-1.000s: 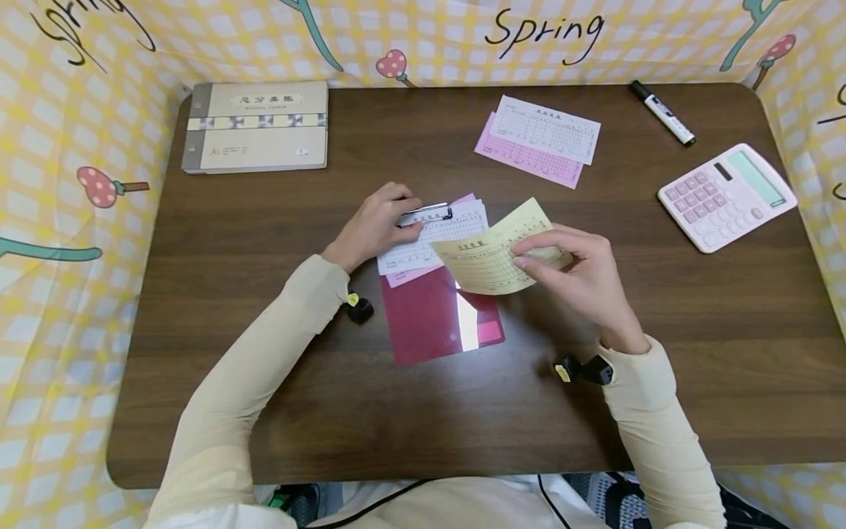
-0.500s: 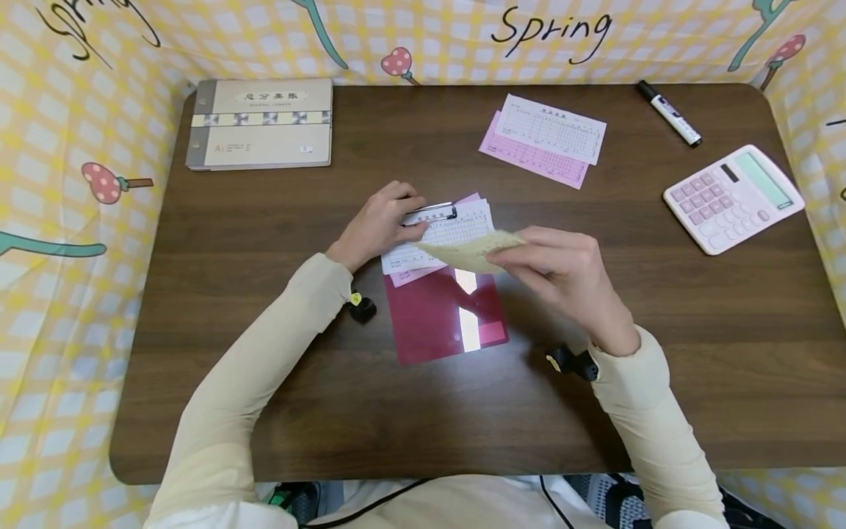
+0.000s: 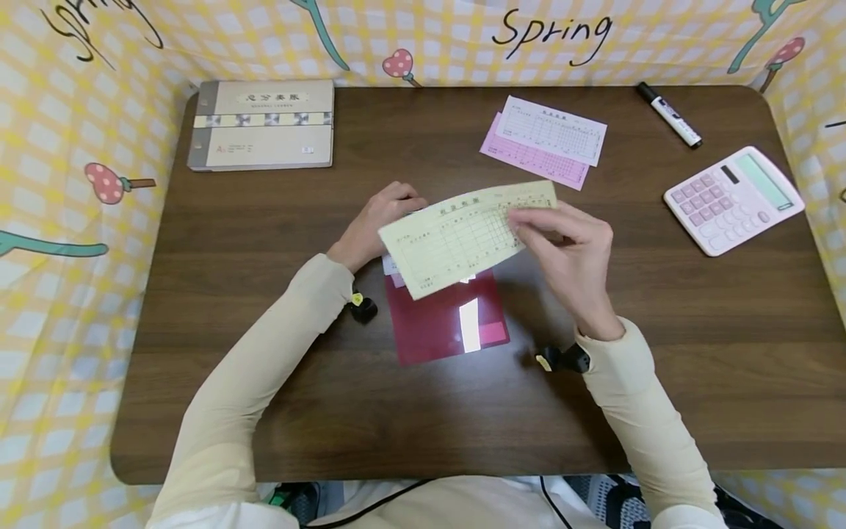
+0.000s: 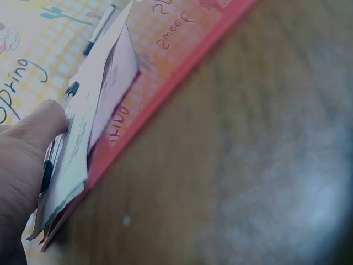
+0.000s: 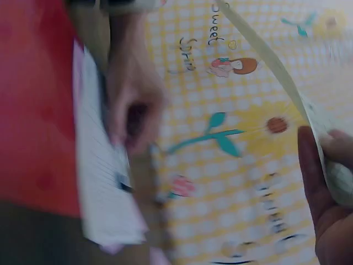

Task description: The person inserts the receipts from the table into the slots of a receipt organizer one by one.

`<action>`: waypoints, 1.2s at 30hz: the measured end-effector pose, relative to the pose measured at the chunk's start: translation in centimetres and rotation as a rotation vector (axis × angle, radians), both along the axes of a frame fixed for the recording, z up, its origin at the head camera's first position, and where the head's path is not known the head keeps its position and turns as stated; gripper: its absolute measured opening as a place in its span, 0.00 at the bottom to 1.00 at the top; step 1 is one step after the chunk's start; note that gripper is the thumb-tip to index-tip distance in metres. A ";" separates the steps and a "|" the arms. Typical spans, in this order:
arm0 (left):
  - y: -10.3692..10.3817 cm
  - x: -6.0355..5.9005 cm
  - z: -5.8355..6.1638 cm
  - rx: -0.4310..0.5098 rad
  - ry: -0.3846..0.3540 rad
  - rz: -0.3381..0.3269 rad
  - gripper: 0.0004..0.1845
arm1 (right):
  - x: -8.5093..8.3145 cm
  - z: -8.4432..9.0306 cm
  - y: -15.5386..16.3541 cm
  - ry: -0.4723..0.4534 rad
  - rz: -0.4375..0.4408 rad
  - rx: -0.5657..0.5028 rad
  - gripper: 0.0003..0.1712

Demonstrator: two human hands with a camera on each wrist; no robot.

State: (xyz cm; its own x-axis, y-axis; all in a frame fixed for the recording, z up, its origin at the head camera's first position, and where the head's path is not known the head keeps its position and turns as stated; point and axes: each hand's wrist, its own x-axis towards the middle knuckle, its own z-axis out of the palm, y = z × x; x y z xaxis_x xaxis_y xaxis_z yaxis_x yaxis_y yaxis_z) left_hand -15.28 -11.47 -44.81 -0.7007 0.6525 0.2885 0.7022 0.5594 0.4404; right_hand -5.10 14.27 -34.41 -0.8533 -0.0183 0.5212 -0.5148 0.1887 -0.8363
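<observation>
My right hand (image 3: 571,257) pinches a pale yellow printed form (image 3: 456,239) between thumb and fingers. It is held raised over a red clipboard (image 3: 429,323), with its printed face up. My left hand (image 3: 380,224) is at the top of the clipboard, partly behind the yellow form. In the left wrist view its thumb presses on the clip (image 4: 71,88). A white form (image 4: 83,124) and a pink form (image 4: 113,91) lie under that clip, their free edges fanned apart. From above, the yellow form hides the clip and most of these papers.
A grey ledger book (image 3: 264,125) lies at the back left. Behind my right hand are a loose white form (image 3: 551,131) and a pink form (image 3: 529,158). A marker (image 3: 669,114) and a calculator (image 3: 734,198) sit at the right. Checked cloth (image 3: 436,44) borders the table.
The yellow form was turned edge-on half a second ago; now it is spread face up and covers the clip. My right hand has shifted slightly. The left hand stays in place.
</observation>
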 end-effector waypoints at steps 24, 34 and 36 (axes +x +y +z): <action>0.6 -0.6 1.0 -0.165 0.157 -0.143 0.11 | -1.6 -12.7 -2.6 -0.719 -0.249 -0.020 0.08; 0.5 -0.7 1.4 -0.230 0.169 -0.161 0.14 | -1.7 -9.7 -3.3 -0.817 -0.280 0.106 0.07; 0.5 -0.8 1.4 -0.223 0.159 -0.162 0.15 | -1.5 -9.1 -3.4 -0.830 -0.275 0.131 0.07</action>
State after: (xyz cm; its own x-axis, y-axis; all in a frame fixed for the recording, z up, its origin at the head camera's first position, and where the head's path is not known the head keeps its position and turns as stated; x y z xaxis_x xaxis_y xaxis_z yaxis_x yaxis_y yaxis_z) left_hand -16.09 -10.98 -43.36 -0.5396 0.8117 0.2236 0.8406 0.5047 0.1967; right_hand -6.64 10.87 -43.52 -0.9386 0.2270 -0.2598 0.3261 0.3372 -0.8832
